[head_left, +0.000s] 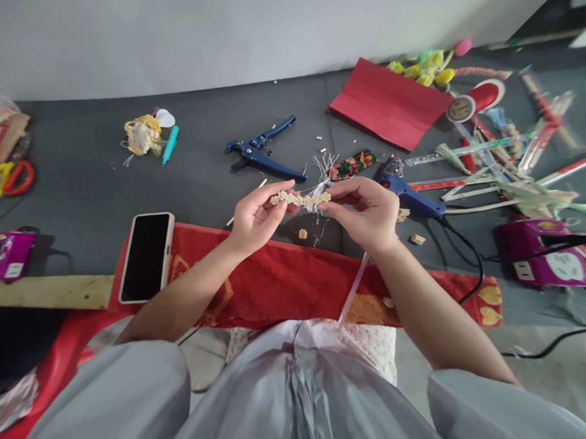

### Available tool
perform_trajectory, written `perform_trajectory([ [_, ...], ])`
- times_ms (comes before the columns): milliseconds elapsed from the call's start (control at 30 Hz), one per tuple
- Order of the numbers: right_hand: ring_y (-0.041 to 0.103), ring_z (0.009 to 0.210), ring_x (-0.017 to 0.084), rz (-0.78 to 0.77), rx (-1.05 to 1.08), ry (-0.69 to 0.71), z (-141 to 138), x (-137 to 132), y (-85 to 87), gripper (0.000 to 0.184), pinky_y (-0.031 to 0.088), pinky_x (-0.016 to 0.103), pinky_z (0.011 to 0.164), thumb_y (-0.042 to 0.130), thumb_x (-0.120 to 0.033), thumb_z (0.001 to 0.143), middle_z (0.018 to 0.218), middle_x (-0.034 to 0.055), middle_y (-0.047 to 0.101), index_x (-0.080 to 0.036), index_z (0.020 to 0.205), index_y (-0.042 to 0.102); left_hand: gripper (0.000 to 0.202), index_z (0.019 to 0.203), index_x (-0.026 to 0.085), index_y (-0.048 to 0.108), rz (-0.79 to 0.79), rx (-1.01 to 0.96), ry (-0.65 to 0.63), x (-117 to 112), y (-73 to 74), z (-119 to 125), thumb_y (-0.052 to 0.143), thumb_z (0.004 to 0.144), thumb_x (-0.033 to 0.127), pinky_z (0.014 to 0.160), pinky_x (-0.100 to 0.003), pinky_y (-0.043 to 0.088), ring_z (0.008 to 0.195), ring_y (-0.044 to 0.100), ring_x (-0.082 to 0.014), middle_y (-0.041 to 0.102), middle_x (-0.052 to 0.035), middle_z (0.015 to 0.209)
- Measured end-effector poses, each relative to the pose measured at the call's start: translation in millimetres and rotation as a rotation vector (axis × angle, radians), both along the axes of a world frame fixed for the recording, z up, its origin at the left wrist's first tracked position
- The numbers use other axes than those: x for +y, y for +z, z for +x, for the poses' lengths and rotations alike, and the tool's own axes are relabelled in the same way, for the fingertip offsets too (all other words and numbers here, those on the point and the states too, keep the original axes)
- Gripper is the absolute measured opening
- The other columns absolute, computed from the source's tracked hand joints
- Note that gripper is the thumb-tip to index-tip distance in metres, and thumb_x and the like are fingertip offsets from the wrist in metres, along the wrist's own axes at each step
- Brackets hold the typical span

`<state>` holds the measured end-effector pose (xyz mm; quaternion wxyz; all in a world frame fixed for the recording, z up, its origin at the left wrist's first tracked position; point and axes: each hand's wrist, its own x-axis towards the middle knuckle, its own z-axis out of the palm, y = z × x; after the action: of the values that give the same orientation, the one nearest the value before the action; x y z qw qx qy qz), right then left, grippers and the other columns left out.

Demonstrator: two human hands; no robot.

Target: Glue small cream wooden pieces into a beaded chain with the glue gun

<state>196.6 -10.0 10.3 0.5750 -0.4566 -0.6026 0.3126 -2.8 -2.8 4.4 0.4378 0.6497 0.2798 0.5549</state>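
Between my two hands is a narrow cream-coloured beaded strip (301,199), stretched roughly level above the table. My left hand (259,219) pinches its left end between thumb and fingers. At the other end, my right hand (364,213) grips it in the same way. White threads (324,170) fan out behind the strip. Just beyond my hands lie blue pipe cutters (264,150) and a floral-patterned piece (353,165). A blue glue gun (410,195) rests to the right of my right hand. A small cream piece (303,234) sits on the table below the strip.
A red towel (281,277) covers the front edge, with a phone (146,258) on its left end. Red paper (390,104), a ribbon spool (475,101) and scattered straws lie back right. Purple power sockets (546,253) and a black cable (466,246) are at right; scissors (13,178) at left.
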Motion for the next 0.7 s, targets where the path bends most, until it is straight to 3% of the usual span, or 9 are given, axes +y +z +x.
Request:
perform_trajectory([
  [167,0.069,0.064,0.013,0.014,-0.052,0.006,0.2,-0.3,0.7,0.027,0.062,0.027,0.064,0.086,-0.041,0.069,0.072,0.0002,0.074,-0.019,0.078,0.072,0.028,0.109,0.022,0.075,-0.172,-0.020,0.038,0.8,1.7,1.5,0.076,0.083,0.031,0.076,-0.023,0.066,0.077,0.077,-0.0123,0.079,-0.0032,0.097],
  [300,0.069,0.065,0.013,0.051,-0.129,0.052,1.6,-0.3,0.7,0.028,0.062,0.027,0.064,0.083,-0.045,0.073,0.074,0.0016,0.074,-0.019,0.079,0.073,0.033,0.097,0.018,0.078,-0.404,-0.002,0.071,1.9,6.1,3.1,0.087,0.069,0.033,0.070,-0.020,0.064,0.069,0.075,-0.0104,0.079,-0.0019,0.085],
  [467,0.069,0.065,0.013,0.091,-0.182,0.087,2.8,-0.2,0.2,0.021,0.062,0.027,0.064,0.082,-0.038,0.076,0.075,0.0012,0.074,-0.020,0.081,0.073,0.035,0.087,0.016,0.078,-0.608,-0.008,-0.011,4.5,9.4,2.1,0.092,0.059,0.033,0.063,-0.017,0.061,0.063,0.071,-0.0086,0.077,-0.0010,0.076],
  [567,0.069,0.066,0.014,0.104,-0.174,0.103,2.7,-1.3,0.9,0.018,0.063,0.028,0.065,0.081,-0.035,0.076,0.076,0.0012,0.074,-0.020,0.081,0.073,0.034,0.087,0.016,0.078,-0.642,-0.002,-0.084,5.8,8.7,0.4,0.091,0.061,0.032,0.063,-0.019,0.061,0.064,0.071,-0.0093,0.077,-0.0014,0.077],
  [700,0.069,0.067,0.014,0.074,-0.148,0.123,1.3,-4.3,3.7,0.022,0.063,0.030,0.066,0.082,-0.040,0.075,0.077,0.0013,0.074,-0.021,0.080,0.073,0.029,0.092,0.019,0.078,-0.572,0.007,-0.182,5.9,6.1,-0.6,0.088,0.067,0.029,0.067,-0.020,0.061,0.070,0.071,-0.0091,0.077,-0.0017,0.085],
])
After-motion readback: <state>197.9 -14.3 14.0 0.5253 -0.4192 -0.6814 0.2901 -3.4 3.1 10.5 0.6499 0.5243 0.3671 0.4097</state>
